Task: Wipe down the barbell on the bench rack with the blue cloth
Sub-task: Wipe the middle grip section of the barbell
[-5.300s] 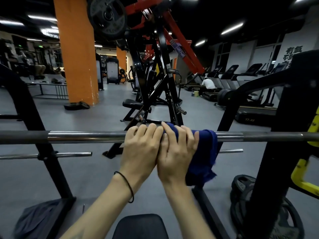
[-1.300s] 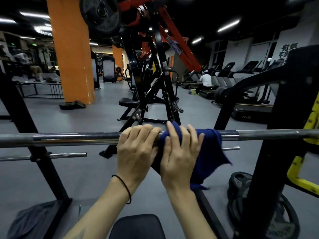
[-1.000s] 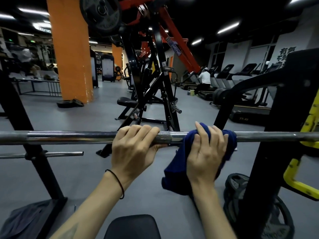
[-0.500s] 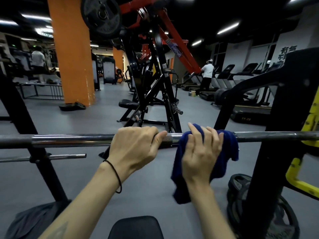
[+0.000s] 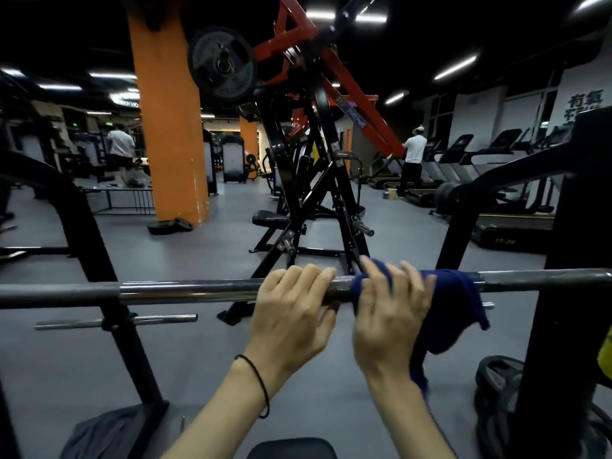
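A steel barbell [image 5: 172,292] lies level across the view on the black bench rack [image 5: 109,293]. My left hand [image 5: 291,313] grips the bar near its middle, fingers curled over the top. Just to its right, my right hand [image 5: 390,313] presses the blue cloth [image 5: 453,309] over the bar, fingers spread and slightly blurred. The cloth drapes over the bar and hangs down behind my right wrist. A short knurled stretch of bar shows between the two hands.
The right rack upright [image 5: 569,293] stands close beside the cloth, with weight plates [image 5: 496,382] on the floor at its foot. The bench pad [image 5: 291,448] sits below me. A black and red plate machine [image 5: 311,180] stands ahead; treadmills [image 5: 496,180] and people are farther off.
Both hands started side by side on the bar. My right hand slid the cloth right along the bar, away from the left hand, then came back a little; the left hand kept its grip.
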`<action>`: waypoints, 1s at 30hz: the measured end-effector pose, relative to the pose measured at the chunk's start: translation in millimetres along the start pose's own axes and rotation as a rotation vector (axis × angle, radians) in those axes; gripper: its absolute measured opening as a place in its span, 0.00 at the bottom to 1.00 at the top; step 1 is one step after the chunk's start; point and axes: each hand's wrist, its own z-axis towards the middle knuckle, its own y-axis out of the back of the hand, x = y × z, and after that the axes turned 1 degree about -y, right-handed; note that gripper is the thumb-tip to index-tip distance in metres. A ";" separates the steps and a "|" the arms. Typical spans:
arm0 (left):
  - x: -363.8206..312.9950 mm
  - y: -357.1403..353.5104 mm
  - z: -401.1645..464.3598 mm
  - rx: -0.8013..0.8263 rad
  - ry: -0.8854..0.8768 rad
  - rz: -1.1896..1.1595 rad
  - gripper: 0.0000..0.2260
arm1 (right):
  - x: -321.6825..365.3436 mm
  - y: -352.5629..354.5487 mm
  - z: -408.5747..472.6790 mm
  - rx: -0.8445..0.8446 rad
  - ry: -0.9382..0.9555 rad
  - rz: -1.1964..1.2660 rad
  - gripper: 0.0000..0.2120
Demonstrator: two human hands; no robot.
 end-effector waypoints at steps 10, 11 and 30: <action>-3.4 -2.5 -2.3 -0.002 0.044 -0.037 0.17 | -58.6 20.6 14.6 -0.042 0.113 -0.086 0.21; -5.6 -3.7 -1.0 -0.012 0.069 -0.041 0.15 | -46.2 12.9 11.5 -0.066 0.005 -0.049 0.20; -6.1 -10.2 2.2 -0.169 0.097 -0.094 0.09 | -7.8 4.1 -8.2 0.062 0.259 0.012 0.21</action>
